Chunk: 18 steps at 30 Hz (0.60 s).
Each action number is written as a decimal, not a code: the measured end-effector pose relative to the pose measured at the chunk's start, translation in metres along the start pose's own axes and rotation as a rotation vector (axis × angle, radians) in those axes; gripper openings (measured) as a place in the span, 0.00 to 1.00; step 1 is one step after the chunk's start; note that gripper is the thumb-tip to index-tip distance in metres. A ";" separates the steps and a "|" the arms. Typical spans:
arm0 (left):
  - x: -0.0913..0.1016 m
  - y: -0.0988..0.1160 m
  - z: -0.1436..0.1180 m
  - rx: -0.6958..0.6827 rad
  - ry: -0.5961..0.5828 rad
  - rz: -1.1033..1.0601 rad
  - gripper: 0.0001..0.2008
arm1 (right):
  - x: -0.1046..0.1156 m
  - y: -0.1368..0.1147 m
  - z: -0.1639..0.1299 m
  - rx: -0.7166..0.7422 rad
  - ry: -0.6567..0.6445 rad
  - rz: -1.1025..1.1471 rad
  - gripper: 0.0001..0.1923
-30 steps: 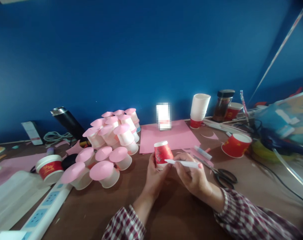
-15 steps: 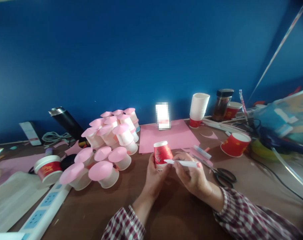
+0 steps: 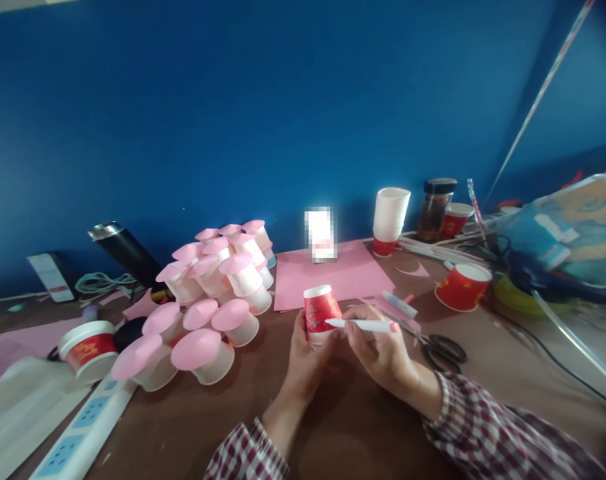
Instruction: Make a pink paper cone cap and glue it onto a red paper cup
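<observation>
"What are the person's hands doing?"

"The left hand (image 3: 307, 365) is wrapped around a small red paper cup with a white rim and pale printed pattern (image 3: 319, 308). Whether its base clears the brown tabletop (image 3: 353, 427) cannot be told."

"And the right hand (image 3: 383, 348)?"

"It grips a slim white marker with a red end (image 3: 373, 326), pen-fashion. The tip points towards nine o'clock, at the cup's lower side; contact is too fine to tell."

"With that cup as the clock's centre, what surrounds it?"

"At twelve, flat pink paper sheets (image 3: 333, 272); at one, a tall stack of white paper cups above a red one (image 3: 391, 215). Around three, a wide red paper cup with gold marks (image 3: 463, 291); just past three, black-handled scissors (image 3: 427, 341), near the right hand."

"Opposite?"

"Around nine, white paper cups topped with shallow pink paper cones (image 3: 213, 268); between nine and ten, a black cylindrical flask (image 3: 127, 255); at eight, a long white power strip (image 3: 87, 432)."
</observation>
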State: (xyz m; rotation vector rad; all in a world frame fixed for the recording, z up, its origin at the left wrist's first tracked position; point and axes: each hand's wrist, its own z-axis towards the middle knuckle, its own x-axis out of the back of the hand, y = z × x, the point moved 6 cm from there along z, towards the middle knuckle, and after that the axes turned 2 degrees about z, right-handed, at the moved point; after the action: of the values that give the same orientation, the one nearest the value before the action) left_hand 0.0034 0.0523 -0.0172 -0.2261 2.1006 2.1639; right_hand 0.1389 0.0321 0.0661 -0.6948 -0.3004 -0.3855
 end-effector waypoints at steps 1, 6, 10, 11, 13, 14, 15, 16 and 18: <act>-0.001 0.001 0.000 0.000 -0.007 -0.005 0.29 | 0.001 0.000 0.001 -0.003 0.004 0.002 0.07; -0.002 0.001 0.000 0.004 -0.008 0.000 0.29 | 0.005 -0.002 0.003 -0.016 0.017 0.005 0.08; -0.001 0.000 0.001 -0.009 -0.028 0.003 0.28 | 0.007 0.000 0.003 -0.035 0.022 0.000 0.11; -0.001 -0.001 0.001 -0.014 -0.034 0.003 0.27 | 0.007 0.001 0.003 -0.039 0.024 -0.003 0.11; -0.001 -0.002 0.001 -0.017 -0.040 0.006 0.27 | 0.006 0.003 0.003 -0.044 0.029 -0.008 0.11; 0.000 -0.002 0.001 -0.017 -0.038 0.009 0.27 | 0.006 0.004 0.003 -0.044 0.030 -0.009 0.10; 0.000 -0.003 0.001 -0.018 -0.038 0.012 0.28 | 0.006 0.005 0.003 -0.044 0.032 -0.008 0.10; 0.000 -0.003 0.001 -0.021 -0.041 0.014 0.28 | 0.006 0.005 0.003 -0.044 0.032 -0.008 0.09; 0.000 -0.003 0.001 -0.028 -0.051 0.014 0.27 | 0.007 0.006 0.003 -0.047 0.033 -0.005 0.09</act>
State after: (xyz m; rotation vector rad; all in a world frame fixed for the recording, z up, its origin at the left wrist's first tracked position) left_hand 0.0044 0.0531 -0.0201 -0.1582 2.0518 2.1842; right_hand 0.1469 0.0363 0.0674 -0.7331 -0.2625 -0.4094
